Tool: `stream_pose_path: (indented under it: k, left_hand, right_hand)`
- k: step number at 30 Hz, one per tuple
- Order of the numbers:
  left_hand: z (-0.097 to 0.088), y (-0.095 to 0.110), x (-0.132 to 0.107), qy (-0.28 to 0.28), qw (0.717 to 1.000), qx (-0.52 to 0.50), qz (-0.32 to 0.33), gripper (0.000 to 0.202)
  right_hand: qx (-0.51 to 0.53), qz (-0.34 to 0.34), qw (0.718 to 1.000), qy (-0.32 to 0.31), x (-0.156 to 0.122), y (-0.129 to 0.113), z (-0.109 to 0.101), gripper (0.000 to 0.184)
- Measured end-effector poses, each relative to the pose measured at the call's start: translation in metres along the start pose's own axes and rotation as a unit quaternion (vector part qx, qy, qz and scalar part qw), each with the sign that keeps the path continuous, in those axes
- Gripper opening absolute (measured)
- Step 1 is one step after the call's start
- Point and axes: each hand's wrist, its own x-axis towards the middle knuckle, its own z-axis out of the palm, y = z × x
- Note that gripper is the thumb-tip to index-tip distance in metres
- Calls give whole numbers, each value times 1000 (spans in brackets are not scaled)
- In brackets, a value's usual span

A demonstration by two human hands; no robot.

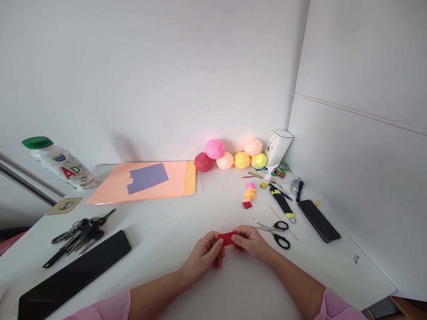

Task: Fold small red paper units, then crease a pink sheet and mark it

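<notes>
A small red strip of paper (227, 238) is held between both hands above the white table. My left hand (207, 251) pinches its left end, thumb on top, and my right hand (248, 242) pinches the right end the same way. Just right of my right hand lie black-handled scissors (276, 229) with their blades parted. Beyond the hands sits a short row of small folded paper pieces (250, 194) in pink, orange and yellow, with a red piece (247, 205) at its near end.
Faceted paper balls (215, 149) stand by the back wall. At right are a utility knife (283, 204), glue bottle (265, 180) and black pouch (319, 221). On the left lie paper sheets (110, 184), keys (83, 231), a long black object (76, 278) and a white bottle (65, 164).
</notes>
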Motion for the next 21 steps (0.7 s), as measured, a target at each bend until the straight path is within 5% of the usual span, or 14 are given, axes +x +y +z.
stream_pose_path:
  k: [21]
  left_hand:
    - [-4, -6, 1, -5, 1000, -20, 21, 41]
  right_hand:
    - [22, -78, 996, 33, 3, 2, 2, 27]
